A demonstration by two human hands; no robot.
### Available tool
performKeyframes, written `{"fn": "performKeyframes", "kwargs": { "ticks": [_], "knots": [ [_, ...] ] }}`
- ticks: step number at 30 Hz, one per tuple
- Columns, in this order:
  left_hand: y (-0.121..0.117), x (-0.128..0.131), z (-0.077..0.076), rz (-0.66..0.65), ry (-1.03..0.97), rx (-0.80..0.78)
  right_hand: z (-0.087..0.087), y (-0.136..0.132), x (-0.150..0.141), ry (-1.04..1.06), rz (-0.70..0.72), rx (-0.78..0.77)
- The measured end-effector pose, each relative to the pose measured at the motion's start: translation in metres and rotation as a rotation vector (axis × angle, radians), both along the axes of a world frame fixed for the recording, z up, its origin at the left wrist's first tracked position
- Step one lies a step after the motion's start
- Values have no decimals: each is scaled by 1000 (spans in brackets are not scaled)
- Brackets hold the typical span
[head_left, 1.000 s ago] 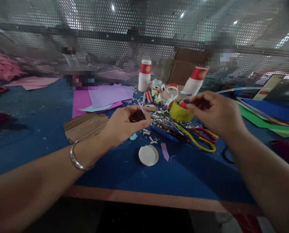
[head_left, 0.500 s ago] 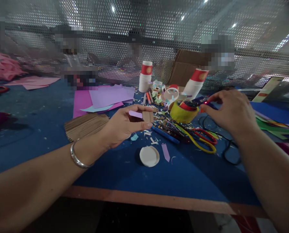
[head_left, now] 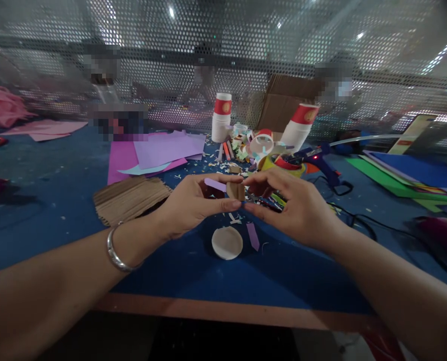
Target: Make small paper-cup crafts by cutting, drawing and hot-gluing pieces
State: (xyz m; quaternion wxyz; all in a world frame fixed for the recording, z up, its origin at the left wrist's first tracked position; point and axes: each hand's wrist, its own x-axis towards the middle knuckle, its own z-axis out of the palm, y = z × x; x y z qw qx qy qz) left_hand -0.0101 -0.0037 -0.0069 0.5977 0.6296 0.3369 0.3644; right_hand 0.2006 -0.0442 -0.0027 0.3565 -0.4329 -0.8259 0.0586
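Observation:
Between thumb and fingers, my left hand [head_left: 199, 203] holds a small cardboard piece [head_left: 235, 191] with a purple paper strip [head_left: 215, 185] jutting out to its left. My right hand [head_left: 293, 203] meets the cardboard piece at its right edge, index fingertip near the top corner and thumb near the bottom one. Below both hands a round white lid-like disc [head_left: 227, 243] lies on the table, beside a pointed purple paper strip [head_left: 252, 236]. A blue glue gun [head_left: 323, 163] with a red light leans at the yellow tape roll [head_left: 270, 163], behind my right hand.
Paper cup stacks [head_left: 222, 118] stand at the back among paper scraps. Corrugated cardboard [head_left: 131, 199] and purple sheets [head_left: 169, 150] lie left. Coloured sheets [head_left: 407, 173] and a black cord [head_left: 362, 220] are on the right. A perforated metal screen [head_left: 163, 70] rises behind.
My right hand set the glue gun down by the tape roll, let go, and came left to the cardboard piece. My left hand has turned the piece, so the purple strip now points left.

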Motion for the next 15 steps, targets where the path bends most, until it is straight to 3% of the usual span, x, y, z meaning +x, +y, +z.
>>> {"fn": "performKeyframes", "kwargs": {
  "ticks": [7,15],
  "knots": [
    [-1,-1,1,-14,7,-4,-1,3,-3,42,-9,-3],
    [0,-5,6,10,80,136,1,2,-2,54,-26,-53]
  ]
}}
